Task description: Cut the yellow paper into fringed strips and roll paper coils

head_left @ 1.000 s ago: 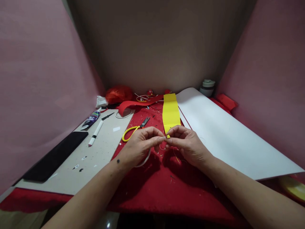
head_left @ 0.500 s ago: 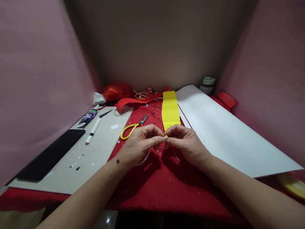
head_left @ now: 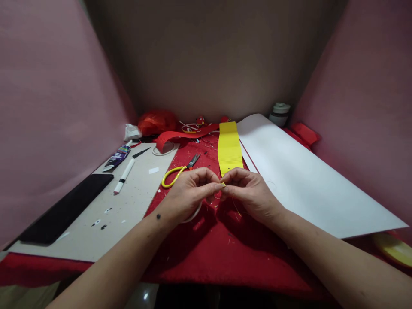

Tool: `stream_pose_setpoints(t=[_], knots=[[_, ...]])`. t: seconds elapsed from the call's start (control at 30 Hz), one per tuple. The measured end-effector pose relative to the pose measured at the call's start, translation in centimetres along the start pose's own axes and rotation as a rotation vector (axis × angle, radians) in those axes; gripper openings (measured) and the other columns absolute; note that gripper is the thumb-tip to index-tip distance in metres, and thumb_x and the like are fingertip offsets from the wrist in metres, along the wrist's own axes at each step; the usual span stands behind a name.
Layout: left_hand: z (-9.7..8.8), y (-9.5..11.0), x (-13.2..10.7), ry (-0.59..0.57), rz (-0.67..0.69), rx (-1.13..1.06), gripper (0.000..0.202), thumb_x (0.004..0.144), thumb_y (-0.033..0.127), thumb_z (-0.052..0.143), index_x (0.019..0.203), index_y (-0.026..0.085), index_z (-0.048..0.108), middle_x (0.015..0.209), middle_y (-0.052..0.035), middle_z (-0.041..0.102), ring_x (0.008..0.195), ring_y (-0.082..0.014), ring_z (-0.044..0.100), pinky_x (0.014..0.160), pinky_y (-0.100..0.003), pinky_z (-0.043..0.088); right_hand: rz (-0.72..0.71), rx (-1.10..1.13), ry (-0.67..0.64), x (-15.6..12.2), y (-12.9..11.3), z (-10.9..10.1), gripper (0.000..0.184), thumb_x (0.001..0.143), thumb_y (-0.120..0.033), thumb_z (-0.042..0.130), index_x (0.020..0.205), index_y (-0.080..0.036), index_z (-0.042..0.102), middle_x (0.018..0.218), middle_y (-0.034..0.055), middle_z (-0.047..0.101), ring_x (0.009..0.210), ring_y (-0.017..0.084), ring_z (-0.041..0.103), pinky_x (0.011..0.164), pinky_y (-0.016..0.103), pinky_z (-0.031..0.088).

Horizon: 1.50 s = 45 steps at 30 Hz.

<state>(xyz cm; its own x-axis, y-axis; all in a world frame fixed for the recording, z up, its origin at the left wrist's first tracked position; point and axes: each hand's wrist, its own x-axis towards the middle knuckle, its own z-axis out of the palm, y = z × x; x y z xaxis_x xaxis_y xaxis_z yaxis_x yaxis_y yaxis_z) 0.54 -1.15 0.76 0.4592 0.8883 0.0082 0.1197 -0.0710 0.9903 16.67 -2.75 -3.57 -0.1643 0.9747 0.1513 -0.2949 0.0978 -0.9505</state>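
Note:
Over the red cloth, my left hand [head_left: 189, 191] and my right hand [head_left: 249, 193] meet fingertip to fingertip. Both pinch a tiny yellow paper piece [head_left: 223, 185], mostly hidden by the fingers. Just beyond them lies a strip of yellow corrugated paper [head_left: 230, 146]. Scissors with yellow handles [head_left: 175, 175] rest on the cloth beside my left hand, blades slightly apart and pointing away. Under my left palm shows part of a pale ring or coil [head_left: 194, 214]; the rest of it is covered.
A grey board [head_left: 135, 214] at left bears a white marker [head_left: 125, 176], a glue tube [head_left: 117, 156] and a black flat case [head_left: 69, 208]. Red corrugated paper [head_left: 177, 136] curls at the back. A large white sheet [head_left: 302, 184] lies right, a lidded jar [head_left: 279, 114] behind it.
My hands stay nearly in place, still pinching the tiny yellow piece. The whole view has shifted very slightly; nothing on the table has visibly moved.

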Motion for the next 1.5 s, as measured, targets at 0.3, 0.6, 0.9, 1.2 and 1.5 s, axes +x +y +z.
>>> stream_pose_setpoints(t=[0.3, 0.6, 0.9, 1.2, 1.5], knots=[[0.1, 0.12, 0.04, 0.0, -0.012, 0.001, 0.011, 0.073, 0.019, 0.065, 0.069, 0.012, 0.057, 0.06, 0.0032, 0.054, 0.052, -0.005, 0.047, 0.052, -0.018, 0.038, 0.001, 0.011, 0.008, -0.08, -0.05, 0.04, 0.013, 0.068, -0.018, 0.072, 0.078, -0.017, 0.064, 0.069, -0.0018, 0.063, 0.058, 0.01, 0.059, 0.057, 0.024, 0.048], [0.08, -0.09, 0.11, 0.007, -0.037, -0.009, 0.012, 0.072, 0.02, 0.065, 0.069, 0.012, 0.056, 0.059, 0.0036, 0.053, 0.051, -0.0051, 0.047, 0.051, -0.018, 0.038, -0.003, 0.01, 0.007, 0.03, -0.12, 0.02, 0.012, 0.068, -0.015, 0.07, 0.077, -0.017, 0.063, 0.07, -0.0019, 0.063, 0.058, 0.01, 0.06, 0.057, 0.023, 0.047], [0.21, 0.04, 0.15, 0.01, -0.054, -0.019, 0.012, 0.072, 0.02, 0.066, 0.068, 0.012, 0.056, 0.056, 0.0039, 0.054, 0.049, -0.0049, 0.048, 0.049, -0.017, 0.038, -0.018, -0.035, 0.027, -0.04, -0.37, 0.26, 0.012, 0.066, -0.016, 0.071, 0.075, -0.018, 0.063, 0.068, -0.0024, 0.063, 0.059, 0.01, 0.059, 0.06, 0.024, 0.047], [0.01, -0.19, 0.29, 0.005, -0.056, -0.004, 0.014, 0.071, 0.023, 0.067, 0.068, 0.013, 0.057, 0.054, 0.0041, 0.054, 0.046, -0.0059, 0.048, 0.047, -0.018, 0.039, -0.056, -0.102, 0.035, -0.15, -0.47, 0.51, 0.01, 0.066, -0.015, 0.069, 0.073, -0.018, 0.063, 0.068, -0.0019, 0.063, 0.062, 0.01, 0.057, 0.062, 0.025, 0.046], [0.08, -0.22, 0.28, 0.016, -0.06, 0.009, 0.015, 0.069, 0.022, 0.068, 0.069, 0.013, 0.056, 0.055, 0.0041, 0.054, 0.045, -0.0055, 0.048, 0.045, -0.018, 0.039, -0.148, -0.246, 0.035, -0.19, 0.0, 0.2, 0.007, 0.07, -0.016, 0.065, 0.076, -0.019, 0.063, 0.071, -0.0003, 0.063, 0.066, 0.012, 0.057, 0.065, 0.027, 0.046]])
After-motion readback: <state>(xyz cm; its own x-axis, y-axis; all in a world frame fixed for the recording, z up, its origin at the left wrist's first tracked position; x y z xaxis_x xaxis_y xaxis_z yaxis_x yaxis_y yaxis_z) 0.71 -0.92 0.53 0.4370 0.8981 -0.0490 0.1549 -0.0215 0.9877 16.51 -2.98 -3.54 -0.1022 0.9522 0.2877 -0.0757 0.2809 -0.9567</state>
